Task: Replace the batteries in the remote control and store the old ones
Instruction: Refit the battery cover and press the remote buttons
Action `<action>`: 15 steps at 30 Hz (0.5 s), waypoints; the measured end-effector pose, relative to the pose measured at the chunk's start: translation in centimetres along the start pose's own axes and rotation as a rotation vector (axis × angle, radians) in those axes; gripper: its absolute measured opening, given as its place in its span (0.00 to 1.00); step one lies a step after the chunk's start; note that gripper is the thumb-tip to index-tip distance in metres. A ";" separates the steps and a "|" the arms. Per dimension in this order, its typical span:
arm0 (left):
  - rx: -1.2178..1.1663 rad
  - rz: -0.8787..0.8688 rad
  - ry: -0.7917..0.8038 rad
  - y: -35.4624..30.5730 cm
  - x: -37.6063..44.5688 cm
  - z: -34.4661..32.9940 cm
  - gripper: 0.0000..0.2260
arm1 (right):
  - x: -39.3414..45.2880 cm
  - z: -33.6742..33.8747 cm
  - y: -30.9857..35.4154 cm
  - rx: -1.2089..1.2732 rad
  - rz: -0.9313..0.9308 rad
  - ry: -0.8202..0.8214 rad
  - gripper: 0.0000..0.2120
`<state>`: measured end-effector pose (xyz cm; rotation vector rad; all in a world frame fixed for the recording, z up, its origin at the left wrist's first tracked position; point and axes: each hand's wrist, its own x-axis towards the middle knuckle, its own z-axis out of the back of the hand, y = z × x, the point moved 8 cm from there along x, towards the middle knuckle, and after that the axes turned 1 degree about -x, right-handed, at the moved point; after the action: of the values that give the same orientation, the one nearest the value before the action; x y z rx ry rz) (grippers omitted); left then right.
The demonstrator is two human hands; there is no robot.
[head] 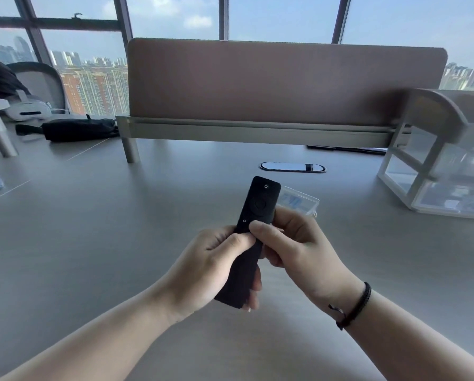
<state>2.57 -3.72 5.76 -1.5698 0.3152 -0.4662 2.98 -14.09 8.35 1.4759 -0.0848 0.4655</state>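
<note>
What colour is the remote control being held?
Black, with small pale button symbols; the remote control shows clearly in the head view.

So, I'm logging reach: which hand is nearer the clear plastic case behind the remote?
Right. The right hand grips the remote just in front of the clear plastic case; the left hand holds the remote's lower end, farther away.

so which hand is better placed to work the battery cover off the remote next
Probably the right hand. The left hand is wrapped around the lower body of the remote, steadying it, while the right pinches only its middle with thumb and fingertips, a lighter grip, free to shift. The cover itself is not visible from here.
</note>
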 end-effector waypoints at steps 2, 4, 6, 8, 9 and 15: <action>0.004 -0.007 -0.039 -0.1 0.1 0.5 0.14 | 0.0 -0.2 0.1 -0.001 0.024 0.020 0.12; 0.003 -0.016 -0.054 -0.2 0.1 0.7 0.14 | -0.1 -0.4 0.3 -0.016 0.038 0.026 0.10; 0.018 -0.032 -0.054 -0.5 0.0 0.7 0.13 | -0.2 -0.6 0.4 -0.027 0.047 0.022 0.09; 0.055 -0.048 -0.061 -0.5 0.0 0.7 0.14 | -0.3 -0.5 0.5 -0.021 0.037 -0.002 0.10; 0.074 -0.054 -0.062 -0.4 -0.1 0.7 0.13 | -0.2 -0.4 0.3 -0.018 0.024 -0.020 0.11; -0.019 -0.013 0.001 0.1 -0.2 -0.4 0.20 | -0.5 -0.1 0.2 0.109 -0.066 -0.047 0.14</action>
<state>2.18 -3.98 5.61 -1.5913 0.3112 -0.4757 2.43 -14.08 8.36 1.5924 -0.0481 0.3868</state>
